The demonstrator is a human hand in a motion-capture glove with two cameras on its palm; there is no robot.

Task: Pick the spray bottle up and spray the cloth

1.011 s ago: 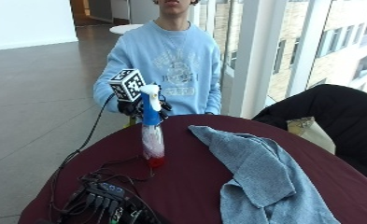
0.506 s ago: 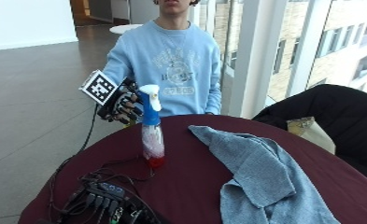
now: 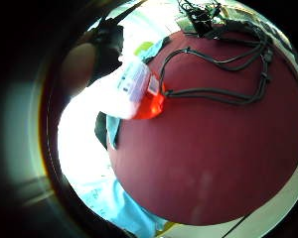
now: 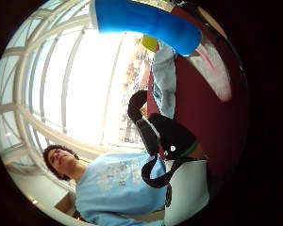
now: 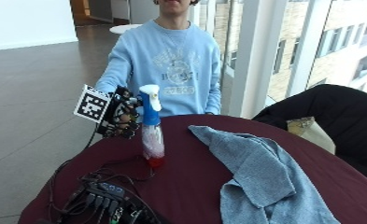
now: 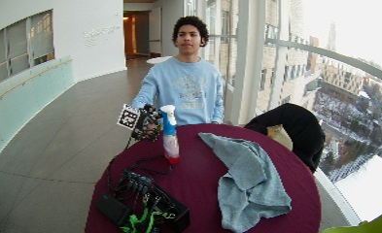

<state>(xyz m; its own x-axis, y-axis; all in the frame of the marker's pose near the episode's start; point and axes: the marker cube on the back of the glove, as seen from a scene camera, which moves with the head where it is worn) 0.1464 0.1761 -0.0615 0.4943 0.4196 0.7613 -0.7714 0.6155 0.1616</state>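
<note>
So far nothing is done — the bottle [image 5: 151,126] stands untouched on the table [image 5: 189,182], not yet lifted or sprayed. It sits just beside the hand [image 5: 122,117], whose fingers hang relaxed, holding nothing. Beyond the bottle, away from the hand, lies the cloth [image 5: 257,172] — apparently still dry.

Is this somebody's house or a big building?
Probably a big public or office building, not a house: a long corridor with tall windows overlooking a city, and a round maroon table holding a spray bottle and cloth.
</note>
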